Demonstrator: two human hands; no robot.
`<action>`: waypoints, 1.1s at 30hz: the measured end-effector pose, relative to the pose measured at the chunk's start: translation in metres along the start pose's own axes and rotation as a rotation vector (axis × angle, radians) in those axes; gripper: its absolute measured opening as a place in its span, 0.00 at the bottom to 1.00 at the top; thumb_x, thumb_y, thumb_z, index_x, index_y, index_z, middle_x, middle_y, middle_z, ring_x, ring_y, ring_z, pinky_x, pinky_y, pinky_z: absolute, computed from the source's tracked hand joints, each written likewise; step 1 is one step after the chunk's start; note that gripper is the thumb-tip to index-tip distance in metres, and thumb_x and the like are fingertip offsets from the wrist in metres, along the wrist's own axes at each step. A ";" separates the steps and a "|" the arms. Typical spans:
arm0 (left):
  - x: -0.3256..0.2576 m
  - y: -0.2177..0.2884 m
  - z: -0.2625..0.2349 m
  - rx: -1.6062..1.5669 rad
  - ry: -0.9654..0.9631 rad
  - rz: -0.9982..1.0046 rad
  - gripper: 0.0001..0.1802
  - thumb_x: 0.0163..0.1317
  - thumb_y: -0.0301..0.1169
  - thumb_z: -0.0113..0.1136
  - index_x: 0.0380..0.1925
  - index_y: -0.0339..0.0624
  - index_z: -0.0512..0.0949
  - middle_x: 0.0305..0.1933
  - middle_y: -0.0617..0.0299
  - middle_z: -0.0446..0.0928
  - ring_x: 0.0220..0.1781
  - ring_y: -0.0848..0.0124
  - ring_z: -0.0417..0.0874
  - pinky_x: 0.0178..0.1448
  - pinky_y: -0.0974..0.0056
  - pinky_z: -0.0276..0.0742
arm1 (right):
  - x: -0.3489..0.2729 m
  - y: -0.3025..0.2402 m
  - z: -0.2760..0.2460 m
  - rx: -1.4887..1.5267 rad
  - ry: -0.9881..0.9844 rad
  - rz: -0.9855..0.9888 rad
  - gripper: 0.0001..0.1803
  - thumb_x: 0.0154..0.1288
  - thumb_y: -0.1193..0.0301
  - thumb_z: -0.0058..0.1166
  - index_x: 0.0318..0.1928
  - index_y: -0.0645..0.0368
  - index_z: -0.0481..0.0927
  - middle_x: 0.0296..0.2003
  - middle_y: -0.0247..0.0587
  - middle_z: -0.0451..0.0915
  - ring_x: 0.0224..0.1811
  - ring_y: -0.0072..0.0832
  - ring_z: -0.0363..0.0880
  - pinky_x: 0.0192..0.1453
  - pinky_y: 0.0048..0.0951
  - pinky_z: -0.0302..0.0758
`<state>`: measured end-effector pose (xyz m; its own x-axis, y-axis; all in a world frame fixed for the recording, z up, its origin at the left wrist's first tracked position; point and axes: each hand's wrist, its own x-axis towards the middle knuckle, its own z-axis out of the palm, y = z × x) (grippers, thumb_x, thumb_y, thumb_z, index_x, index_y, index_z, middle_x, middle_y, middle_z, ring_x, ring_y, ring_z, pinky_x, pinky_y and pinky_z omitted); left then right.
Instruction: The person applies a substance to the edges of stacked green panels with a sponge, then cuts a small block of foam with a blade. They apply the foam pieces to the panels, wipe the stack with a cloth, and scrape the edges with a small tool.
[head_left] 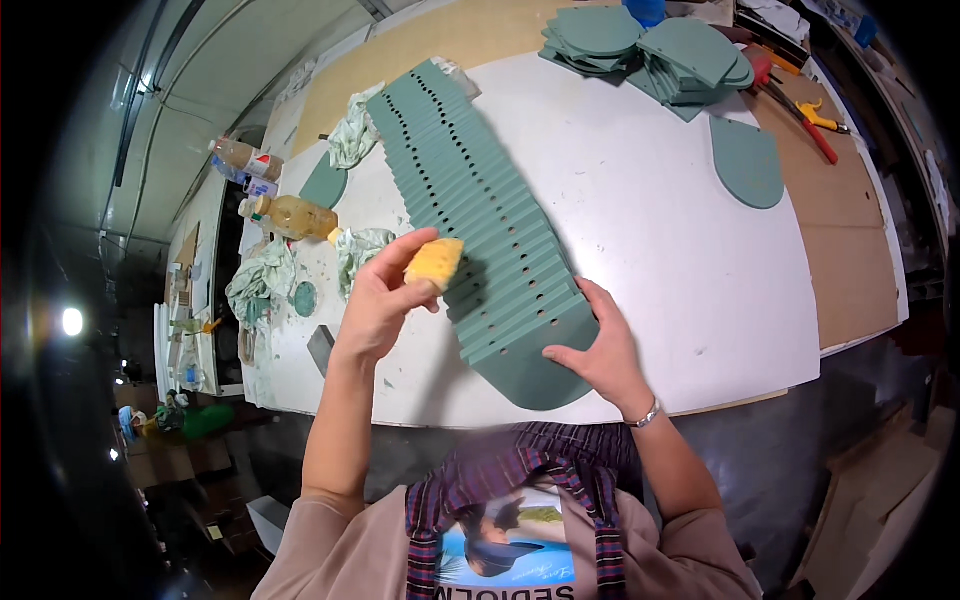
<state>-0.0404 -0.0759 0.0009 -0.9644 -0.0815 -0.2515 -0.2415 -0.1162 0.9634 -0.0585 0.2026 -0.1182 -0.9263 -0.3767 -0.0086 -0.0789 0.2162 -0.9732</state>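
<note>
A long row of overlapping green panels (480,230) with two lines of small holes runs from near me toward the far side of the white table (660,240). Pinched between the thumb and fingers of my left hand (378,300) is a yellow sponge (436,263), held just above the row's left part. My right hand (607,350) rests at the right edge of the nearest panel, which has a rounded near end. Its thumb lies on top of that panel, the fingers stretch along the side, and it holds nothing loose.
Crumpled pale cloths (262,280) and a bottle of yellowish liquid (298,217) are at the left, near a grey block (321,348). Stacked green panels (690,60) stand at the far right, by a single panel (747,162) and a red-handled tool (815,135).
</note>
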 end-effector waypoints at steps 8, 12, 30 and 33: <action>0.032 0.007 0.052 1.023 0.011 0.454 0.33 0.49 0.15 0.71 0.58 0.40 0.77 0.58 0.57 0.75 0.46 0.69 0.81 0.41 0.66 0.82 | 0.005 0.014 0.007 0.045 -0.048 -0.028 0.56 0.48 0.61 0.75 0.74 0.66 0.58 0.71 0.58 0.64 0.74 0.48 0.64 0.76 0.39 0.63; 0.046 0.007 0.079 1.107 -0.052 0.474 0.31 0.50 0.17 0.71 0.58 0.41 0.77 0.55 0.54 0.76 0.42 0.62 0.84 0.42 0.62 0.84 | 0.004 0.009 0.003 0.094 -0.060 -0.010 0.56 0.48 0.61 0.75 0.74 0.66 0.58 0.72 0.59 0.63 0.74 0.50 0.63 0.76 0.40 0.63; 0.002 0.014 0.030 1.229 0.168 0.285 0.28 0.48 0.16 0.71 0.52 0.39 0.79 0.52 0.54 0.77 0.40 0.65 0.85 0.37 0.65 0.83 | 0.002 0.020 0.007 0.018 0.001 -0.065 0.57 0.48 0.58 0.76 0.74 0.64 0.59 0.72 0.57 0.63 0.74 0.50 0.64 0.76 0.41 0.64; 0.028 0.022 0.068 1.155 0.141 0.472 0.28 0.48 0.16 0.70 0.52 0.40 0.79 0.52 0.53 0.78 0.42 0.62 0.85 0.40 0.62 0.83 | 0.004 0.018 0.008 0.023 -0.030 -0.063 0.56 0.48 0.57 0.75 0.74 0.64 0.59 0.72 0.57 0.63 0.74 0.50 0.63 0.76 0.41 0.64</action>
<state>-0.0803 -0.0135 0.0218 -0.9796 0.0081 0.2006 0.1019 0.8809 0.4622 -0.0609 0.1975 -0.1378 -0.9082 -0.4160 0.0462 -0.1278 0.1705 -0.9770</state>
